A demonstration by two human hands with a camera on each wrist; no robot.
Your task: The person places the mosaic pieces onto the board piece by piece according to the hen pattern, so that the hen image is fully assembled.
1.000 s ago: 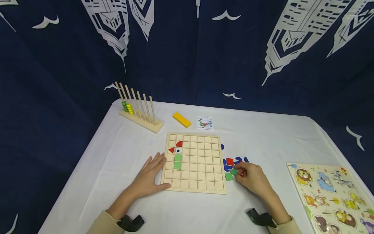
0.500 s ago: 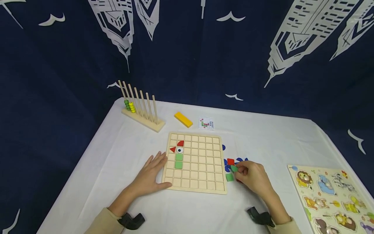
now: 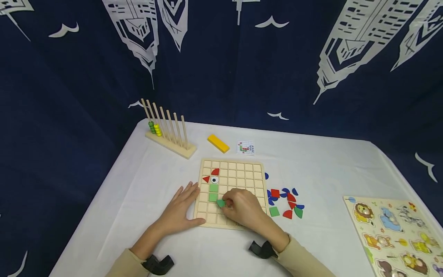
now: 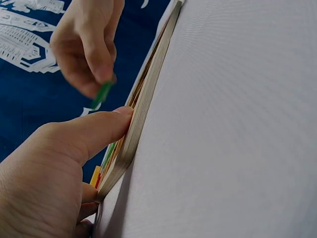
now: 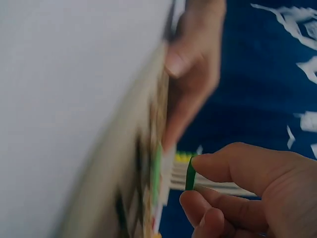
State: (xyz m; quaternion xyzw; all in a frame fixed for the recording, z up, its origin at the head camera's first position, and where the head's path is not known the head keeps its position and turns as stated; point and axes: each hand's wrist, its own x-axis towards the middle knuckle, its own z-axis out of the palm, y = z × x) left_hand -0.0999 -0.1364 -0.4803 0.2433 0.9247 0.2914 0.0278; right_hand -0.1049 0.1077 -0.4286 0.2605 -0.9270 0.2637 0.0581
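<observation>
My right hand pinches a green tile between thumb and fingertips, over the lower left part of the wooden grid board. In the right wrist view the green tile appears edge-on. My left hand lies with fingers spread along the board's left side, its thumb on the lower left corner. In the board's left columns sit a red quarter-round tile, a red triangle, a round eye tile and two green squares. My right hand hides the board's lower middle.
Right of the board lie loose red, blue and green tiles, among them a green square. Behind it are a picture card, a yellow block and a peg rack with beads. An animal puzzle lies far right.
My right hand has picked the green tile out of the loose pieces and carried it left over the board. The left hand has stayed on the board's edge.
</observation>
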